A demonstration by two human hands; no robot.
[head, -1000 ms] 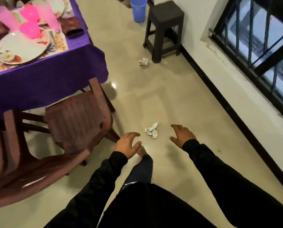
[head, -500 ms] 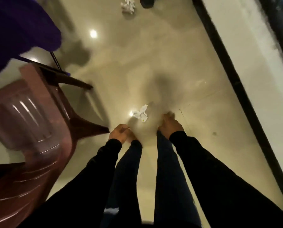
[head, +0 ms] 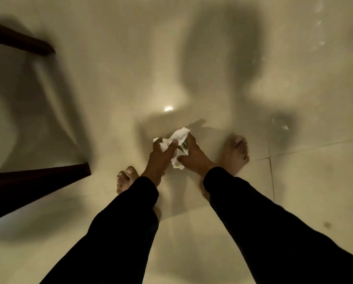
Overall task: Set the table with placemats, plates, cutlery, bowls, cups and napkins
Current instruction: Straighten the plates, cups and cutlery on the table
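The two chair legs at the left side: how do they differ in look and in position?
The lower chair leg looks thick and runs from the left edge to a blunt end near the person's left foot. The upper chair leg looks thinner and lies farther up the picture, away from both hands. The lower chair leg slopes up toward the right; the upper chair leg slopes down toward the right. Both are dark brown and stand on the pale tiled floor.

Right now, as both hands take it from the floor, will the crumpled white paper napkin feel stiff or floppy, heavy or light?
Probably floppy: the crumpled white paper napkin bends in loose folds between the left hand and right hand. Likely very light, being thin.
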